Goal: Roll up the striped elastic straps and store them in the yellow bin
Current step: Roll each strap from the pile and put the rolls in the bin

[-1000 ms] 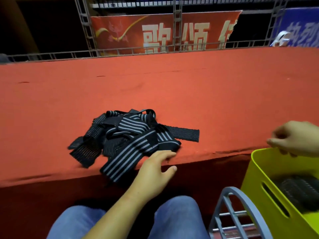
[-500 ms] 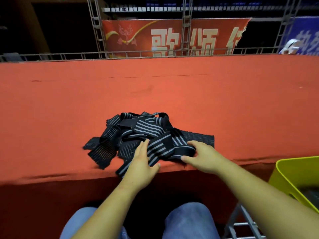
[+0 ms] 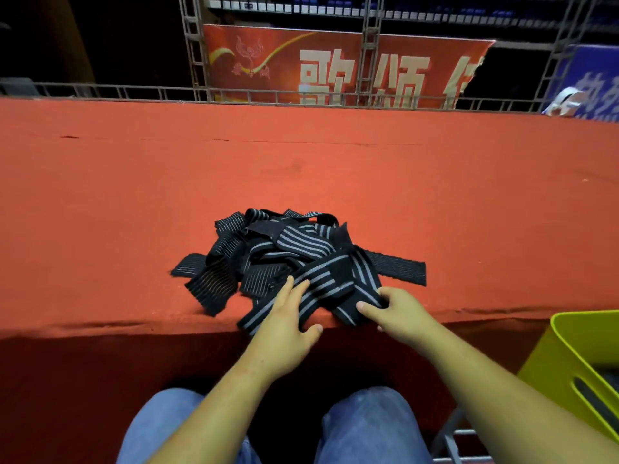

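the left hand (image 3: 284, 324) lies with straight fingers flat on the front strap (image 3: 330, 283), thumb out by the table's edge, pressing rather than clasping. the right hand (image 3: 403, 316) has its grip on that same strap, thumb on top and fingers curled round a fold just beside the left hand. so two hands are on one black band with grey stripes, whose near end hangs over the edge. it belongs to a single tangled heap of striped elastic straps (image 3: 268, 252) on the red-covered table (image 3: 335, 169), close to its near edge. the bands cross and cover each other, so their number cannot be counted; one of them runs out flat to the right. one yellow bin (image 3: 566, 356) stands lower at the right, well apart from the heap and cut off by the picture's edge. something dark lies inside, too hidden to name. two knees in blue jeans (image 3: 368, 426) show at the bottom, with part of a grey metal frame (image 3: 449, 437) between them and the bin. beyond the table stand a metal truss (image 3: 370, 61), one red banner (image 3: 335, 65) and one blue banner (image 3: 589, 82), the latter cut off.
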A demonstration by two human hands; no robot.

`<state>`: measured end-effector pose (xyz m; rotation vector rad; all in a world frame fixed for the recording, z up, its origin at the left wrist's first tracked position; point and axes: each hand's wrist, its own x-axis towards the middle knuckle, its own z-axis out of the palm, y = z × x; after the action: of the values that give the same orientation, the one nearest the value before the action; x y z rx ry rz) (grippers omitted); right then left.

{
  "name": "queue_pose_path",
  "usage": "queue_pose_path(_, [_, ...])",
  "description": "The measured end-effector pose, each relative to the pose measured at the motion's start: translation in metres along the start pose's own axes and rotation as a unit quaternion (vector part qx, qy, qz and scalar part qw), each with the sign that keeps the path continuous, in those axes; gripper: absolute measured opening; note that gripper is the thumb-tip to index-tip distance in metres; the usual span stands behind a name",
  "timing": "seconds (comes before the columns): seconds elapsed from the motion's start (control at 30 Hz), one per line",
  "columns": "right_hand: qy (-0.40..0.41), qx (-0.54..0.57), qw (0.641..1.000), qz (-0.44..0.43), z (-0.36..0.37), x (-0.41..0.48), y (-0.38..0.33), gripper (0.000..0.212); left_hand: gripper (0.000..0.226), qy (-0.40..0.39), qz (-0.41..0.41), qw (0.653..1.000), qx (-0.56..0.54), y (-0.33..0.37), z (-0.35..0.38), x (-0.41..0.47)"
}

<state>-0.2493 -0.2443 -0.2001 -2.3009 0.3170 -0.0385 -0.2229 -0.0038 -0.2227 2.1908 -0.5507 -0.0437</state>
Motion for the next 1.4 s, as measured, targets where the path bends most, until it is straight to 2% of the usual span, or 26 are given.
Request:
queue_pose_path(0.1, [0.020, -0.032, 0.999, 0.005, -0.004, -0.002, -0.003, 0.022, 0.080, 0.015, 0.007, 1.000, 0.000, -0.001, -0.004, -0.001])
queue_pose_path(0.2, [0.072, -0.061, 0.995, 0.018, -0.011, 0.006, -0.006, 0.009, 0.071, 0.074, 0.011, 0.997, 0.012, -0.006, -0.015, 0.003])
queue_pose_path(0.33, [0.101, -0.111, 0.988, 0.029, -0.010, 0.018, -0.015, 0.035, 0.065, 0.150, -0.048, 0.987, 0.035, -0.019, -0.032, 0.009])
queue_pose_path(0.4, [0.122, -0.156, 0.980, 0.003, -0.001, 0.015, -0.028, 0.045, 0.064, 0.159, -0.078, 0.983, 0.040, -0.026, -0.039, 0.009])
queue_pose_path(0.5, [0.147, -0.160, 0.971, -0.096, 0.015, 0.006, -0.051, 0.044, 0.064, 0.159, -0.090, 0.983, 0.030, -0.033, -0.045, 0.012])
queue_pose_path(0.57, [0.113, -0.140, 0.968, -0.175, 0.027, 0.005, -0.065, 0.041, 0.061, 0.184, -0.082, 0.979, 0.038, -0.037, -0.055, 0.016])
queue_pose_path(0.67, [0.042, -0.119, 0.959, -0.255, 0.046, 0.011, -0.082, 0.037, 0.056, 0.276, -0.069, 0.953, 0.108, -0.043, -0.078, 0.023])
queue_pose_path(0.73, [0.019, -0.103, 0.953, -0.283, 0.055, 0.013, -0.092, 0.037, 0.057, 0.305, -0.121, 0.934, 0.139, -0.049, -0.096, 0.023])
queue_pose_path(0.8, [0.000, -0.090, 0.953, -0.290, 0.064, 0.014, -0.103, 0.038, 0.058, 0.277, -0.179, 0.934, 0.134, -0.062, -0.109, 0.023])
queue_pose_path(0.87, [-0.011, -0.073, 0.955, -0.286, 0.075, 0.017, -0.113, 0.038, 0.046, 0.242, -0.181, 0.949, 0.093, -0.073, -0.117, 0.022])
queue_pose_path(0.97, [-0.005, -0.062, 0.958, -0.280, 0.086, 0.026, -0.117, 0.040, 0.014, 0.243, -0.156, 0.957, 0.014, -0.071, -0.121, 0.014])
queue_pose_path(1.1, [-0.001, -0.054, 0.963, -0.262, 0.091, 0.032, -0.124, 0.034, 0.017, 0.289, -0.145, 0.931, -0.172, -0.059, -0.127, -0.007])
queue_pose_path(1.2, [-0.006, 0.048, 0.972, -0.231, 0.094, 0.031, -0.138, 0.022, 0.022, 0.274, -0.122, 0.927, -0.226, -0.045, -0.124, -0.024])
queue_pose_path(1.27, [-0.080, 0.132, 0.974, -0.164, 0.106, 0.029, -0.149, 0.038, 0.029, 0.240, -0.105, 0.938, -0.228, -0.034, -0.117, -0.032])
queue_pose_path(1.33, [-0.185, 0.229, 0.953, -0.070, 0.119, 0.029, -0.156, 0.059, 0.023, 0.199, -0.084, 0.955, -0.205, -0.027, -0.108, -0.035])
queue_pose_path(1.37, [-0.223, 0.271, 0.936, -0.036, 0.125, 0.030, -0.157, 0.056, 0.021, 0.181, -0.076, 0.963, -0.184, -0.024, -0.102, -0.036])
queue_pose_path(1.4, [-0.239, 0.292, 0.926, -0.023, 0.129, 0.032, -0.157, 0.044, 0.021, 0.165, -0.067, 0.971, -0.159, -0.024, -0.097, -0.036])
